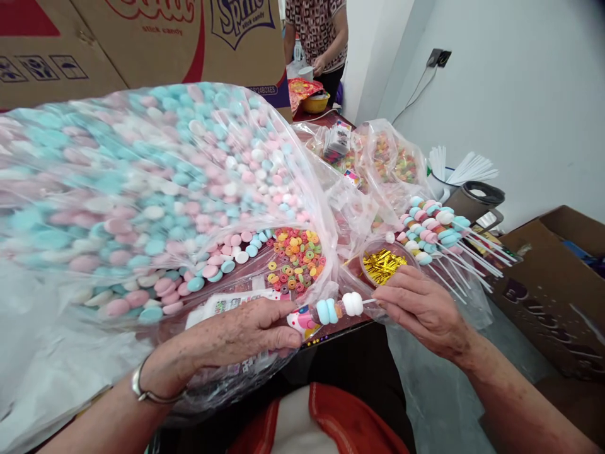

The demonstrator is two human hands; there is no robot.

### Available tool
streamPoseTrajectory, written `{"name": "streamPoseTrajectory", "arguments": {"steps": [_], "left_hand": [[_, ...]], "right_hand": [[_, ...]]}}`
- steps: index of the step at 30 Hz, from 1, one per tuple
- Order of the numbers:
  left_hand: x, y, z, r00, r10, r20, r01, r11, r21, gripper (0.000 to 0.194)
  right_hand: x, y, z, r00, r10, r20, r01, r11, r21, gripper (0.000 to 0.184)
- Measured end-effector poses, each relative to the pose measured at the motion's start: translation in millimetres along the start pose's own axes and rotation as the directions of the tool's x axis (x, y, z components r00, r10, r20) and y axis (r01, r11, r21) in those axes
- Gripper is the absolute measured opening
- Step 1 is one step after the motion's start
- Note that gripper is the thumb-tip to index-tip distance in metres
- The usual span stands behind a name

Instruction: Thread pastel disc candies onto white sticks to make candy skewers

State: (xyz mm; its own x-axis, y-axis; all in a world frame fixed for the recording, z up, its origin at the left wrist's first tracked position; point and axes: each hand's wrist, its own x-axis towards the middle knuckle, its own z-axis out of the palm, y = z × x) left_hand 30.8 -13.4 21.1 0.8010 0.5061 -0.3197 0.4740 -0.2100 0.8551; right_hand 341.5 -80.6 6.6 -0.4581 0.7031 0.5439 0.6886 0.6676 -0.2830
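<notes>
Two hands hold one candy skewer [327,311] over the front edge of the dark red table [347,324], before a carton [155,57] that reads "stick candy".
The large words on this brown cardboard are "Sprite" and, cut by the top edge, probably "Cola"; lower, "24BOXES" can be read, while the purple lettering on the right carton [558,315] is not clear to me. The left hand [258,328] grips the skewer's end with the colourful printed piece [302,321]; the right hand [420,309] pinches its thin white stick. Puffy blue and white pieces sit on it. Beside lie a wrinkled transparent bag [326,214] of smooth, rounded marshmallows [179,164], ring-shaped candies [295,258] and shiny gold strips [384,266].
</notes>
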Motion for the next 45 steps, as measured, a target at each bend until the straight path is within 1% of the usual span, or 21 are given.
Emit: {"name": "streamPoseTrajectory", "arguments": {"steps": [3,6,9,11,13,16,18,19,21,24,27,29,31,33,34,36,39,42,45], "left_hand": [[4.8,8.9,-0.3,0.993,-0.048,0.110,0.054,0.997,-0.055,0.027],[9.6,13.5,2.1,0.973,-0.090,0.212,0.121,0.983,-0.136,0.020],[11.5,13.9,6.3,0.959,-0.131,0.253,0.180,0.966,-0.183,0.020],[11.5,12.2,7.7,0.952,-0.139,0.274,0.189,0.968,-0.167,0.024],[11.2,8.7,7.2,0.956,-0.119,0.266,0.158,0.979,-0.129,0.029],[10.6,1.4,4.4,0.985,-0.003,0.174,0.014,0.998,-0.059,0.036],[10.4,-2.5,2.9,0.989,0.061,0.133,-0.059,0.998,-0.015,0.038],[10.4,-3.4,2.6,0.990,0.073,0.121,-0.074,0.997,0.004,0.038],[10.7,-2.9,3.2,0.993,0.066,0.101,-0.069,0.997,0.028,0.036],[11.2,0.6,5.6,0.996,0.048,0.076,-0.051,0.998,0.031,0.037],[11.1,0.8,7.1,0.997,0.029,0.065,-0.026,0.998,-0.056,0.038],[10.5,-1.5,7.0,0.995,-0.005,0.098,0.022,0.984,-0.175,0.036],[10.2,-3.7,6.6,0.986,-0.047,0.159,0.092,0.952,-0.293,0.036],[10.6,-4.3,6.8,0.976,-0.067,0.205,0.137,0.927,-0.350,0.036],[11.3,-3.8,7.2,0.975,-0.067,0.212,0.139,0.927,-0.348,0.036],[13.2,-1.8,8.5,0.980,-0.053,0.193,0.105,0.956,-0.272,0.036],[16.3,2.2,10.5,0.993,-0.012,0.118,0.020,0.998,-0.066,0.035],[17.7,6.3,11.0,0.998,0.008,0.070,-0.011,0.999,0.051,0.035],[17.7,10.1,12.2,0.997,-0.005,0.073,-0.003,0.994,0.113,0.036]], "right_hand": [[2.3,0.4,-0.8,0.998,-0.046,0.034,0.044,0.998,0.049,0.016],[5.4,-1.3,3.2,0.994,-0.073,0.079,0.067,0.994,0.083,0.016],[9.0,-4.0,7.2,0.993,-0.073,0.091,0.063,0.992,0.112,0.015],[11.6,-5.7,7.3,0.993,-0.048,0.109,0.031,0.988,0.151,0.018],[14.3,-7.1,4.9,0.987,0.004,0.162,-0.035,0.982,0.188,0.021],[18.0,-7.9,-0.7,0.970,0.095,0.225,-0.141,0.970,0.198,0.022],[20.2,-7.7,-3.7,0.961,0.127,0.246,-0.175,0.967,0.185,0.022],[21.2,-7.7,-4.4,0.960,0.124,0.252,-0.172,0.969,0.177,0.022],[23.2,-8.2,-4.1,0.962,0.081,0.260,-0.124,0.980,0.155,0.023],[25.0,-10.7,-1.1,0.970,-0.036,0.239,0.011,0.994,0.106,0.024],[25.4,-14.3,-1.2,0.971,-0.138,0.194,0.126,0.989,0.073,0.020],[26.1,-16.9,-4.4,0.968,-0.193,0.163,0.185,0.981,0.064,0.016],[27.9,-20.0,-7.8,0.960,-0.232,0.157,0.226,0.973,0.055,0.014],[30.8,-23.8,-8.4,0.951,-0.253,0.176,0.248,0.967,0.053,0.013],[32.2,-25.8,-6.9,0.949,-0.254,0.186,0.249,0.967,0.050,0.015],[34.4,-29.2,-0.9,0.953,-0.219,0.207,0.218,0.976,0.028,0.020],[35.0,-30.5,9.7,0.969,-0.107,0.224,0.111,0.994,-0.001,0.025],[34.6,-27.5,14.3,0.961,-0.018,0.278,-0.004,0.997,0.078,0.027],[35.7,-25.3,16.8,0.932,0.001,0.363,-0.077,0.978,0.194,0.027]]}}
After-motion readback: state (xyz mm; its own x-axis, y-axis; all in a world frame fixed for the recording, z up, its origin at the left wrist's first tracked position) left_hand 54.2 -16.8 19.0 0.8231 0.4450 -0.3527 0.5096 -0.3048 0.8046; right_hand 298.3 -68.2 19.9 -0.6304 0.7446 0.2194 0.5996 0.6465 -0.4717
